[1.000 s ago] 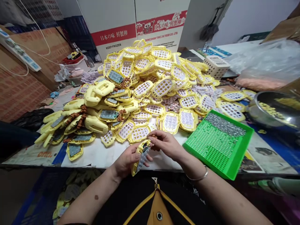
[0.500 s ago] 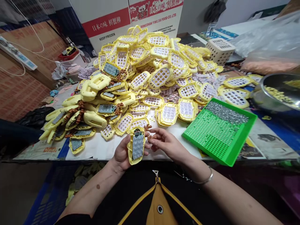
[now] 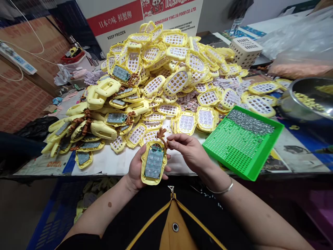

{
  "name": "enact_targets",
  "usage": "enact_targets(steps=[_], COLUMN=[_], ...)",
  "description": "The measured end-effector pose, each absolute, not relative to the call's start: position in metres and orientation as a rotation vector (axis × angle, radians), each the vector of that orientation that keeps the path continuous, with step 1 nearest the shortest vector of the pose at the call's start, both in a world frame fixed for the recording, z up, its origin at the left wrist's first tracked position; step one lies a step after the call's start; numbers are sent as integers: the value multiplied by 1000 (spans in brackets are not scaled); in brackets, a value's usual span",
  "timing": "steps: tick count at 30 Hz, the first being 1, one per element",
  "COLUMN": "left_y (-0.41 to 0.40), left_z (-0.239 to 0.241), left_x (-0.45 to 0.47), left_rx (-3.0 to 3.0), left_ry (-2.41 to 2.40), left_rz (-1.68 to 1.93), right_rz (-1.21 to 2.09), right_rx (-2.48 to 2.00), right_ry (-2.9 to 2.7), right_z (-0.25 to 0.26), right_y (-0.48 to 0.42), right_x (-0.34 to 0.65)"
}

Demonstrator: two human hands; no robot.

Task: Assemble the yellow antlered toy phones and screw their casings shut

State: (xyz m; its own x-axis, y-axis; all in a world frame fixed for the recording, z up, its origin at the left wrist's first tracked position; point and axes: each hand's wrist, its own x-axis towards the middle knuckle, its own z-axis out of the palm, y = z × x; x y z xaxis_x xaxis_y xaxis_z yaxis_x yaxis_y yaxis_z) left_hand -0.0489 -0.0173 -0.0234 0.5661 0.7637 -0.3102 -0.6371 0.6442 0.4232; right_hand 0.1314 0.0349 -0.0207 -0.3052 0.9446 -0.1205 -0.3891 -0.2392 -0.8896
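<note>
My left hand [image 3: 136, 168] is wrapped round a yellow plastic shell [image 3: 143, 173], its open side facing up. Inside the shell lies a circuit board [image 3: 154, 163] with a grey keypad sheet. My right hand [image 3: 191, 149] pinches a brown antler-shaped piece [image 3: 162, 135] between thumb and fingertips. That piece stands at the shell's top right corner; whether it touches the rim I cannot tell. Beyond my hands is a tall heap of yellow shell halves [image 3: 178, 83] with white perforated panels. On the left, several shells with brown antlers and grey keypads [image 3: 117, 118] are piled up.
To the right, a green perforated tray [image 3: 240, 149] holds many small screws [image 3: 249, 121]. A metal bowl [image 3: 291, 100] with small yellow pieces stands at the far right. Behind the heap are a white carton [image 3: 117, 21] and a cream basket [image 3: 246, 52]. A power strip [image 3: 18, 59] hangs at the left.
My left hand has turned the shell to face up more squarely. My right hand has raised the brown antler piece, which now stands more upright above the shell's corner.
</note>
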Motion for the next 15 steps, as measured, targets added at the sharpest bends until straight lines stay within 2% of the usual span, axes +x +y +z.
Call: enact_targets(steps=[15], left_y=[-16], left_z=[-26], left_x=[-48], left_rx=[311], left_ry=[482], left_rz=[820], right_rz=[1677], right_rx=[-859], right_ry=[-1194], right_z=[-21], right_y=[41], right_x=[141])
